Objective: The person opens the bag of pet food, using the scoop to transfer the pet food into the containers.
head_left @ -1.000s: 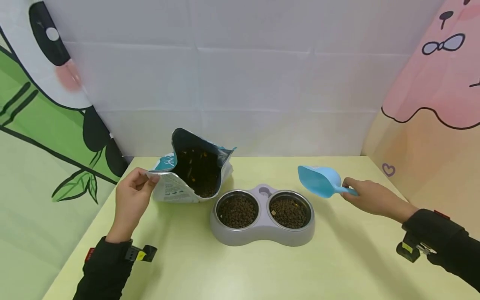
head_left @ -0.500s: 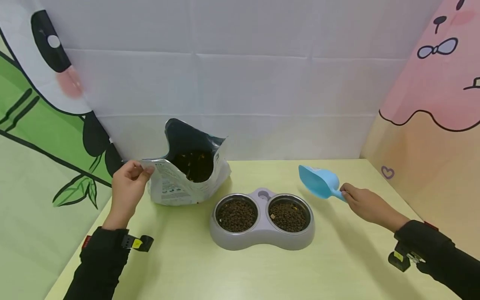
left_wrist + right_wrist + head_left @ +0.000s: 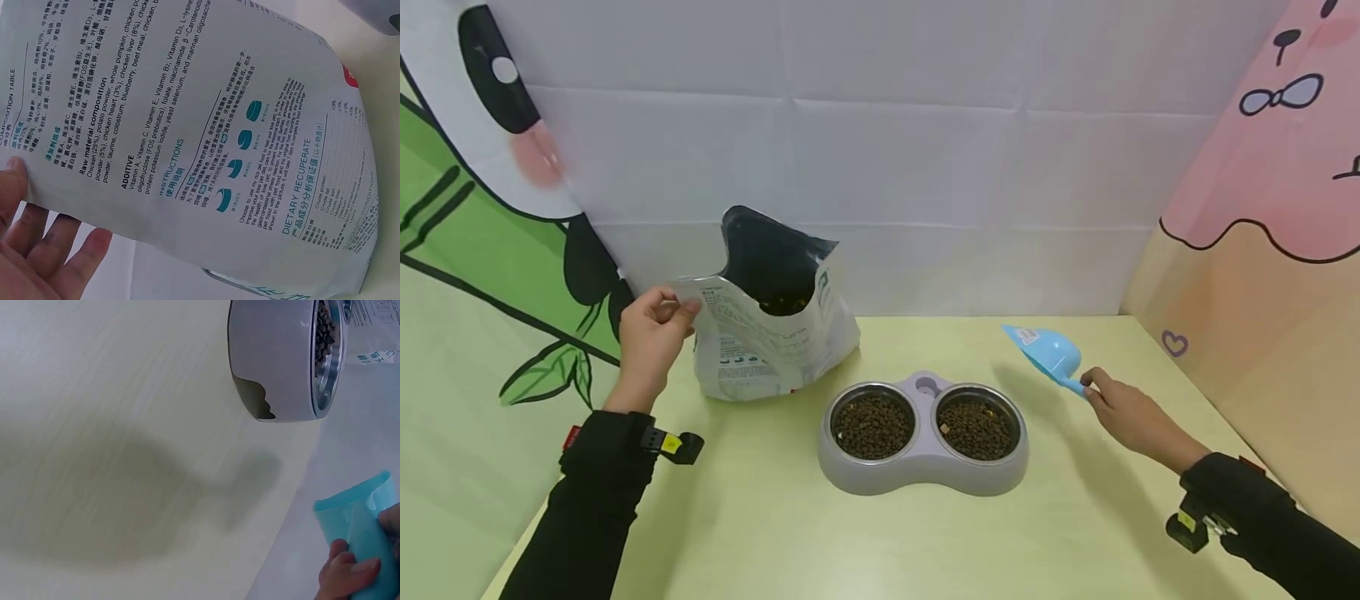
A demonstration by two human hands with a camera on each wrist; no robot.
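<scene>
My left hand (image 3: 651,337) pinches the upper left edge of a silvery-white pet food bag (image 3: 767,350), which stands upright with its mouth gaping. Dark kibble shows low inside it. In the left wrist view the bag's printed side (image 3: 206,144) fills most of the picture. On the right, my right hand (image 3: 1138,417) grips the handle of a light blue scoop (image 3: 1051,354), held above the table with its bowl pointing left. A grey double pet bowl (image 3: 925,473) sits between the hands. Both of its steel bowls hold brown kibble (image 3: 874,427).
The pale yellow table (image 3: 880,550) meets a white sheet backdrop (image 3: 910,167) at the back. Cartoon-printed panels rise at both sides, a green one (image 3: 497,292) at left and a pink and peach one (image 3: 1247,292) at right.
My left hand has drawn the bag's edge up and left, so the bag tilts from leaning forward to standing upright. The scoop has turned so its hollow faces more downward.
</scene>
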